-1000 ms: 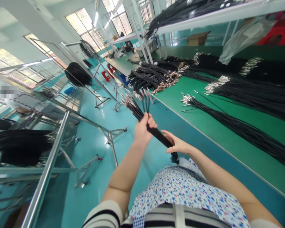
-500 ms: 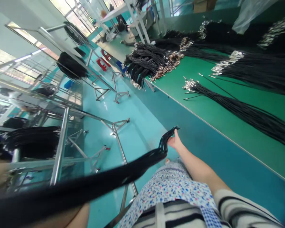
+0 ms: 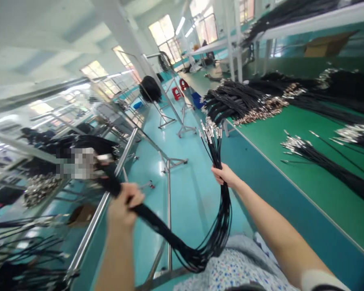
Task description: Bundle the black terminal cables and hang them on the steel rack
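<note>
A bundle of black cables hangs in a U-shaped loop between my two hands. My right hand is closed around one end of it, and the metal-tipped cable ends fan upward above the fist. My left hand grips the other end, out to the left and next to a steel rack rail. The loop sags down in front of my floral apron.
A green workbench on the right carries several piles of black cables with metal connectors. Steel racks hung with cable coils stand on the left over a teal floor. Red stools and other people sit far down the aisle.
My left hand has swung its end of the bundle out to the left toward the rack. My right hand has lifted its end, and the cables now hang in a loop.
</note>
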